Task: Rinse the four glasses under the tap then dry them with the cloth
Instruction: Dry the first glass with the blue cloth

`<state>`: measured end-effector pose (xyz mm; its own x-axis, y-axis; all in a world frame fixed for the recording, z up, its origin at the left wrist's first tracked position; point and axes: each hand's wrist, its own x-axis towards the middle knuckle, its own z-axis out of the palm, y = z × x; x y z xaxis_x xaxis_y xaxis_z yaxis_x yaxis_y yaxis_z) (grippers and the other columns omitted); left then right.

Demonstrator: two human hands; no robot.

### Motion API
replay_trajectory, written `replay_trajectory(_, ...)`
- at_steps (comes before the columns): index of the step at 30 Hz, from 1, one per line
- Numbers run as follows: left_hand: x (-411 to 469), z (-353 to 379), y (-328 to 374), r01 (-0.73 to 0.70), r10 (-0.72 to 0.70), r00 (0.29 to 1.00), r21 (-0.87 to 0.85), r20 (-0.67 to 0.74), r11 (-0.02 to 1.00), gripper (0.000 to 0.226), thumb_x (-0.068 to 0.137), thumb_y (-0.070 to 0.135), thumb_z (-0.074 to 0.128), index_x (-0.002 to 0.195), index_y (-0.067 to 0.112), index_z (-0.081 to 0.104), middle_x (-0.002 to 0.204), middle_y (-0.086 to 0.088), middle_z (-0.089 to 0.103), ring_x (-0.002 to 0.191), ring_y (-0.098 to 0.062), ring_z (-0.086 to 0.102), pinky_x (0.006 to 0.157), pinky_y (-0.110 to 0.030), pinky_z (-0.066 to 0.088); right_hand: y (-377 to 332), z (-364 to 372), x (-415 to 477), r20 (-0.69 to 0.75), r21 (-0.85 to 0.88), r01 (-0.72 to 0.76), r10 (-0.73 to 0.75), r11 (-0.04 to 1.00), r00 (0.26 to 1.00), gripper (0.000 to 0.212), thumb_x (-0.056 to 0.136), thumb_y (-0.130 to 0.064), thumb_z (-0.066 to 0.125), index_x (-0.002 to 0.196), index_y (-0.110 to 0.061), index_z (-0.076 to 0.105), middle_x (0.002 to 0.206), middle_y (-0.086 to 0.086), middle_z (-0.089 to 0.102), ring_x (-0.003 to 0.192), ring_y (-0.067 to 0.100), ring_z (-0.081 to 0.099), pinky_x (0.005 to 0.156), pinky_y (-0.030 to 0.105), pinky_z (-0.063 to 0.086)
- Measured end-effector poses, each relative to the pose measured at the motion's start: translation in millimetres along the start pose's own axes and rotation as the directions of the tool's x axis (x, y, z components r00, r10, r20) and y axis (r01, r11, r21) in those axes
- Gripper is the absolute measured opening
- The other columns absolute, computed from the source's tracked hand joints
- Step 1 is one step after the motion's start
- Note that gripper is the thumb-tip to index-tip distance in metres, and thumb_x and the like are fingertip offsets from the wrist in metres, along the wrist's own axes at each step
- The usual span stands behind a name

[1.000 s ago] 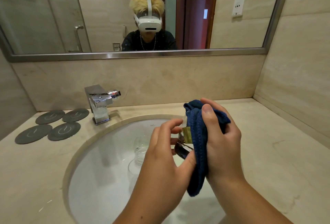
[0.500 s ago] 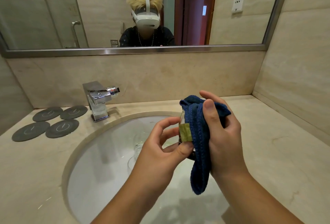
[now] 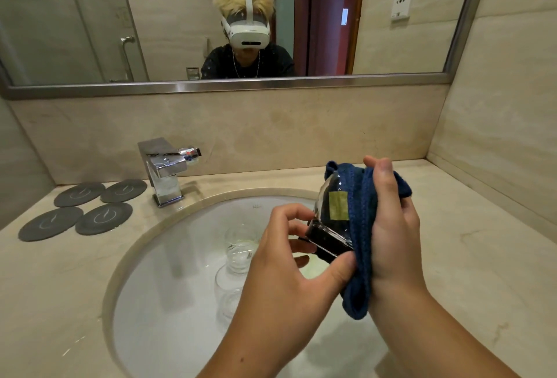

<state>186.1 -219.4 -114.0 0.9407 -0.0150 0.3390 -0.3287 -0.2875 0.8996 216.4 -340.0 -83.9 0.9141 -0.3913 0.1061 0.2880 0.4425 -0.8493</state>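
Glass (image 3: 333, 212) has been turned inside the cloth (image 3: 360, 260) since a second ago; its thick base is now exposed. Left hand (image 3: 289, 272) pinches the base. Right hand (image 3: 394, 227) grips the cloth around the glass, above the sink (image 3: 168, 302). Judgement: drying is mid-way. More glasses (image 3: 239, 257) wait in the basin.

The glass (image 3: 327, 233) has tilted further out of the cloth (image 3: 363, 227) (its label (image 3: 338, 206) shows fuller)

no legible text, pale curved mark on each grey coaster (image 3: 104, 218)
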Motion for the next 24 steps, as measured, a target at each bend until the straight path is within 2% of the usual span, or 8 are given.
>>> replay_trajectory(5,1.5,1.3,3.2,0.099,-0.093,0.995,-0.215,0.036,0.971,0.04,0.081,0.034,0.086,0.107,0.047,0.059,0.103,0.018,0.071,0.091,-0.007,0.074,0.073,-0.012,0.054,-0.6,2.8,-0.9,0.014,0.057,-0.028,0.027,0.998,1.0,0.055,0.073,-0.063,0.073,0.116,-0.028,0.075,0.103,0.008,0.079,0.086,0.026,0.076,0.088,0.054,0.061)
replay_trajectory(7,3.3,-2.1,3.5,0.145,-0.128,0.989,-0.275,0.077,0.95,0.034,0.084,0.041,0.081,0.112,0.044,0.063,0.105,0.01,0.076,0.091,-0.009,0.076,0.074,-0.018,0.056,0.8,2.4,1.0,0.025,0.075,-0.049,0.047,0.996,0.999,0.054,0.076,-0.065,0.081,0.116,-0.029,0.075,0.108,0.011,0.078,0.09,0.03,0.074,0.092,0.059,0.059)
replay_trajectory(8,4.1,-4.5,3.4,0.166,-0.141,0.984,-0.287,0.106,0.943,0.035,0.083,0.047,0.078,0.115,0.042,0.064,0.105,0.006,0.078,0.093,-0.009,0.076,0.08,-0.022,0.058,1.9,1.8,2.4,0.038,0.08,-0.062,0.059,0.995,0.998,0.053,0.076,-0.066,0.083,0.115,-0.031,0.076,0.114,0.014,0.078,0.094,0.034,0.073,0.097,0.065,0.056)
replay_trajectory(11,4.0,-7.0,2.2,0.18,-0.155,0.979,-0.208,0.132,0.961,0.041,0.084,0.059,0.069,0.121,0.044,0.063,0.105,0.008,0.079,0.102,-0.004,0.072,0.094,-0.027,0.053,2.3,0.3,3.5,0.036,0.098,-0.078,0.075,0.992,0.997,0.04,0.076,-0.064,0.084,0.1,-0.032,0.079,0.104,0.009,0.078,0.092,0.032,0.074,0.098,0.07,0.053)
replay_trajectory(15,-0.5,1.9,5.7,0.116,-0.116,0.993,0.004,-0.018,0.993,0.047,0.078,0.063,0.072,0.118,0.057,0.048,0.112,0.031,0.061,0.11,0.009,0.06,0.085,-0.011,0.045,1.0,-0.3,0.9,-0.013,0.066,-0.062,0.063,0.996,0.998,0.029,0.088,-0.058,0.074,0.091,-0.03,0.076,0.09,0.003,0.077,0.085,0.031,0.075,0.095,0.068,0.058)
replay_trajectory(18,-1.8,4.2,7.1,0.106,-0.105,0.993,0.02,-0.045,0.994,0.05,0.075,0.058,0.08,0.112,0.055,0.046,0.115,0.036,0.056,0.104,0.008,0.061,0.081,-0.007,0.046,-0.2,1.6,-0.6,-0.009,0.043,-0.035,0.036,0.998,0.999,0.035,0.081,-0.062,0.074,0.096,-0.03,0.077,0.095,0.002,0.078,0.088,0.027,0.076,0.097,0.066,0.058)
replay_trajectory(22,2.8,-2.1,3.1,0.153,-0.15,0.988,-0.171,0.031,0.973,0.037,0.082,0.049,0.083,0.113,0.045,0.062,0.107,0.023,0.07,0.081,-0.005,0.072,0.075,-0.021,0.058,0.5,4.4,-1.8,0.033,0.065,-0.015,0.013,0.998,0.999,0.048,0.075,-0.061,0.078,0.109,-0.027,0.074,0.105,0.008,0.077,0.095,0.031,0.073,0.1,0.066,0.056)
replay_trajectory(24,5.0,-6.1,-0.4,0.222,-0.198,0.974,-0.268,0.113,0.938,0.036,0.085,0.052,0.08,0.116,0.042,0.066,0.103,0.009,0.076,0.08,-0.014,0.073,0.086,-0.037,0.063,2.4,2.7,0.0,0.066,0.078,-0.033,0.027,0.996,0.997,0.046,0.079,-0.061,0.082,0.11,-0.028,0.074,0.105,0.009,0.076,0.093,0.033,0.072,0.095,0.061,0.057)
